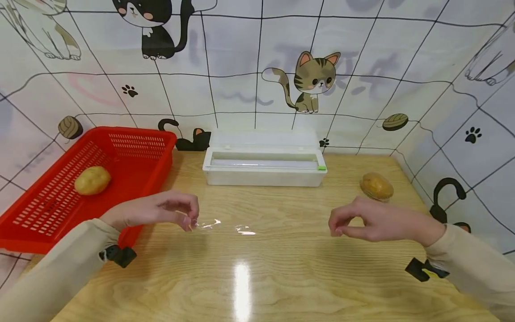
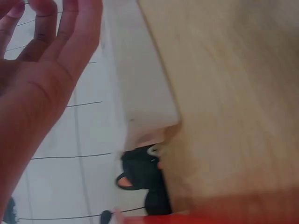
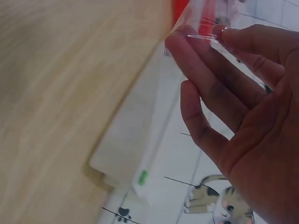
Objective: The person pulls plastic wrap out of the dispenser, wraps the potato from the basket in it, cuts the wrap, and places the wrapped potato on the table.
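Note:
A sheet of clear cling film [image 1: 246, 230] spans the space between my two hands above the table, showing mainly by its glints. Its left end is pinched between thumb and fingers of my left hand [image 1: 169, 209], near the red basket. My right hand [image 1: 378, 220] pinches the other end; the film [image 3: 198, 16] crosses those fingertips in the right wrist view. Behind the film sits a white cling film dispenser [image 1: 265, 178] with its lid raised and a roll inside. A potato [image 1: 377, 186] with a shiny film-like edge lies just beyond my right hand.
On the left, a red plastic basket [image 1: 162, 167] holds another potato [image 1: 92, 180]. A cat-patterned wall covering [image 1: 233, 94] rises behind the wooden table [image 1: 281, 277] and along both sides. Black cameras are strapped at both wrists.

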A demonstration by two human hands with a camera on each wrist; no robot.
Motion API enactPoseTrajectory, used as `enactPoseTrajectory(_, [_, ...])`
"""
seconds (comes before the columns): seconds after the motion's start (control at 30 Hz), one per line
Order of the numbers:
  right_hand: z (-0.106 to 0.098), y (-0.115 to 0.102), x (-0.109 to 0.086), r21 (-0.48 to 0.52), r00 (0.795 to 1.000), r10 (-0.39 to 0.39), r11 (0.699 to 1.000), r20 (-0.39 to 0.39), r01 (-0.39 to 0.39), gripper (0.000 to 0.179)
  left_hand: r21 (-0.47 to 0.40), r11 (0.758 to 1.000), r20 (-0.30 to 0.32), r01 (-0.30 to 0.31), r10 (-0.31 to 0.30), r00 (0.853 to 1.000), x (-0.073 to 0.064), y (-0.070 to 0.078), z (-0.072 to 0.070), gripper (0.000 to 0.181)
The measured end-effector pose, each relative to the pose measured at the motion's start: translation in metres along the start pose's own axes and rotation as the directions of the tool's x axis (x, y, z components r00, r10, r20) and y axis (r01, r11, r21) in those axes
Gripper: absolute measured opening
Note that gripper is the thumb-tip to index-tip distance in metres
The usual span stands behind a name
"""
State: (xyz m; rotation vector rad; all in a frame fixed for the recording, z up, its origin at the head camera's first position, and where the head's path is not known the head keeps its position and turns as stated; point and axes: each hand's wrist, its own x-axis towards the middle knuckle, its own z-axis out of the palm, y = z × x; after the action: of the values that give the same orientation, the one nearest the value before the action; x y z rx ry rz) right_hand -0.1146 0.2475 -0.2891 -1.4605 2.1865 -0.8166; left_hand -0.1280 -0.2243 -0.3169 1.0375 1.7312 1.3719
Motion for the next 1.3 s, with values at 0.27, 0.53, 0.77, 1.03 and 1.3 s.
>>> enactPoseTrajectory(0.27, [0.049,0.024,0.008,-0.064,1.000,0.023,0.998,0.020,-0.021,0.020,0.172,0.983,0.063,0.067,-0.079,0.995,0.007,-0.053,0.028,0.012])
enactPoseTrajectory(0.53, [0.081,0.035,0.014,-0.309,1.000,0.003,0.951,0.005,-0.001,0.014,0.422,0.905,0.069,0.045,-0.082,0.994,0.021,-0.067,0.037,0.025])
enactPoseTrajectory(0.77, [0.093,0.035,0.015,-0.334,0.997,0.070,0.941,0.027,-0.057,0.016,0.535,0.843,0.057,0.055,-0.101,0.993,0.023,-0.065,0.045,0.024])
enactPoseTrajectory(1.03, [0.103,0.038,0.017,-0.334,0.989,0.146,0.934,0.036,-0.126,0.017,0.649,0.756,-0.022,0.085,-0.093,0.995,0.026,-0.062,0.055,0.039])
enactPoseTrajectory(1.3, [0.105,0.039,0.020,-0.370,0.986,0.161,0.919,0.041,-0.135,0.019,0.730,0.636,-0.170,0.250,-0.185,0.968,0.028,-0.066,0.066,0.035])
